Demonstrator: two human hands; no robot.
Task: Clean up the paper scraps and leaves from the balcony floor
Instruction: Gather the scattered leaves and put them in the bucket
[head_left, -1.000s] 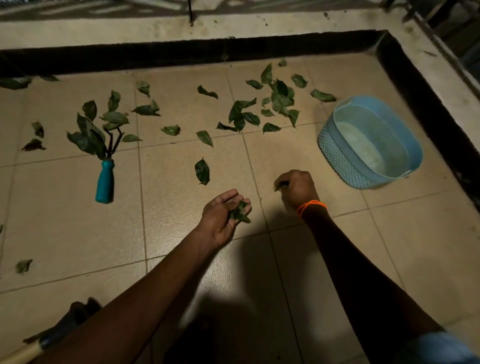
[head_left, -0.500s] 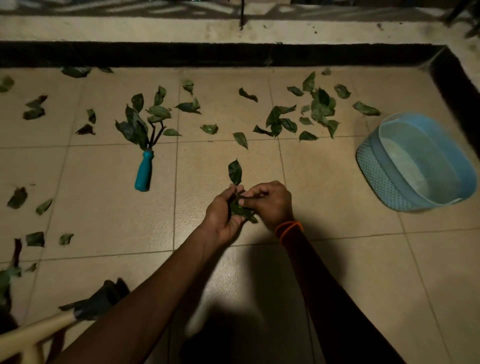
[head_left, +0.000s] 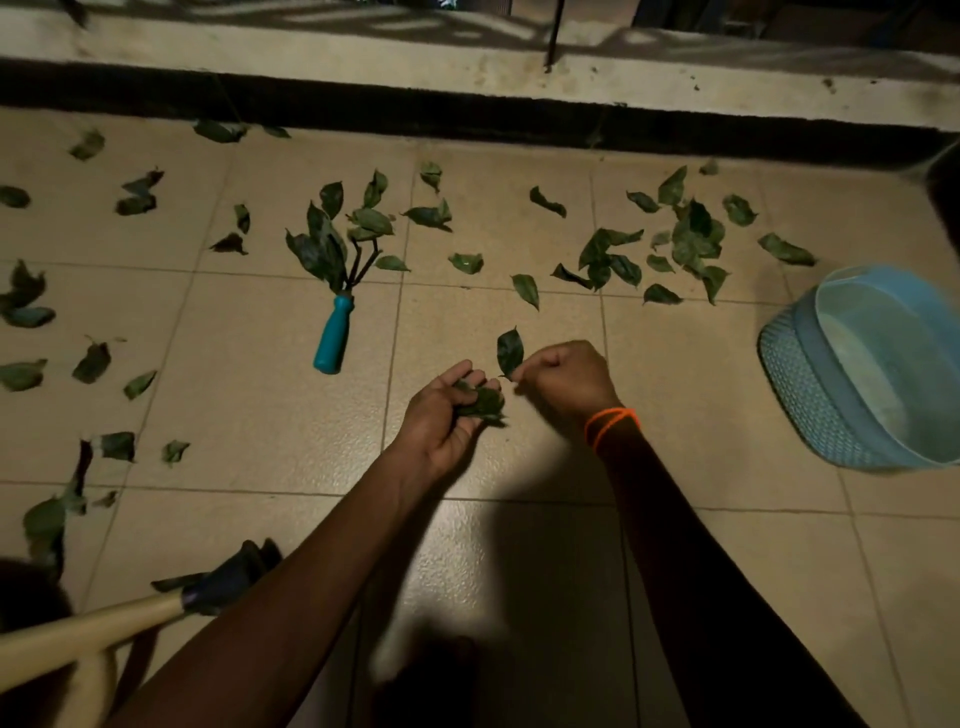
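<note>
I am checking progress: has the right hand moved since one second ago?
Yes. The right hand crossed the vertical tile joint leftward and now pinches the lone leaf.

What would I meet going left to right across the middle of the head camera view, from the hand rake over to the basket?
Teal-handled hand rake → left hand holding a bunch of leaves → single leaf pinched by the right hand → orange wristband → blue basket.
</note>
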